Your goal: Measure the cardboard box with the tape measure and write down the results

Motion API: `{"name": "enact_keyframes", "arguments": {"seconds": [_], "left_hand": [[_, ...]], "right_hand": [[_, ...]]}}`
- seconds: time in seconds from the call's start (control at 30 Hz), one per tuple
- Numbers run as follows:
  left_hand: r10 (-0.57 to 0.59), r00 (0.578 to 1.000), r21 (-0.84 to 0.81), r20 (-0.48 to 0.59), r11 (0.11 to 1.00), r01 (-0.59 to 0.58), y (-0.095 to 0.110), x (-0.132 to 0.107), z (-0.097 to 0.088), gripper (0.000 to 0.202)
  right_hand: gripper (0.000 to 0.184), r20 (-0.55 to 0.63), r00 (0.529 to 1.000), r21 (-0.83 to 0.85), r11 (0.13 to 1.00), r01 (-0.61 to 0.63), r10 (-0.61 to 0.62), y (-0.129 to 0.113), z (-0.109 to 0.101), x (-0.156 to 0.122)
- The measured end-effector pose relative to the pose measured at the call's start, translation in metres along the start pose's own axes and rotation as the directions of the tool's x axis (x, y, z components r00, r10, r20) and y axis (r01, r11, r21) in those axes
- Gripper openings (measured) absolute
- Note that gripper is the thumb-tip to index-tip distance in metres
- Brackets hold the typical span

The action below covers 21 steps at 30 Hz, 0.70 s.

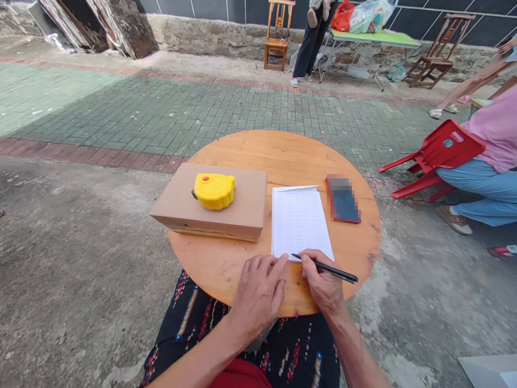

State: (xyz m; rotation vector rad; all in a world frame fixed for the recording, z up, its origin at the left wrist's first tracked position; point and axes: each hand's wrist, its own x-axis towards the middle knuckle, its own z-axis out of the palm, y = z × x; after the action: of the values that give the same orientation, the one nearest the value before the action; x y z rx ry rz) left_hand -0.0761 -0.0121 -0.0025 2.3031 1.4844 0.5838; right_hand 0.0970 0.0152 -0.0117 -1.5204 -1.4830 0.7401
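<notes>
A white sheet of paper lies on the round wooden table. My right hand is closed on a black pen whose tip rests at the sheet's near edge. My left hand lies flat on the table with its fingers spread, the index finger touching the sheet's near left corner. Left of the sheet sits a brown cardboard box with a yellow tape measure on top.
A dark phone in a red case lies right of the paper. A seated person in pink and a red plastic stool are at the right. Wooden chairs, a green table and a standing person are farther back.
</notes>
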Motion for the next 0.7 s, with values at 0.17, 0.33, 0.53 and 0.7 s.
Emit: {"name": "enact_keyframes", "arguments": {"seconds": [0.17,0.33,0.53,0.7], "left_hand": [[-0.005,1.0,0.029,0.006,1.0,0.005,0.0016,0.0017,-0.0015,0.04],[-0.01,1.0,0.017,-0.026,1.0,0.011,0.0026,0.0017,-0.0011,0.039],[-0.021,0.999,-0.003,-0.031,1.0,0.021,0.0029,0.0023,-0.0018,0.037],[-0.027,0.999,-0.003,-0.019,1.0,0.027,0.0029,0.0028,-0.0021,0.038]], "right_hand": [[0.022,0.015,1.0,-0.019,1.0,0.007,-0.007,-0.0025,-0.0011,0.0011],[0.022,0.032,0.999,-0.03,1.0,0.01,-0.009,-0.0071,-0.0012,0.0016],[0.022,0.041,0.999,-0.05,0.998,0.027,-0.025,-0.0066,-0.0015,0.0016],[0.022,0.062,0.998,-0.051,0.999,0.018,-0.015,-0.0057,-0.0006,0.0024]]}}
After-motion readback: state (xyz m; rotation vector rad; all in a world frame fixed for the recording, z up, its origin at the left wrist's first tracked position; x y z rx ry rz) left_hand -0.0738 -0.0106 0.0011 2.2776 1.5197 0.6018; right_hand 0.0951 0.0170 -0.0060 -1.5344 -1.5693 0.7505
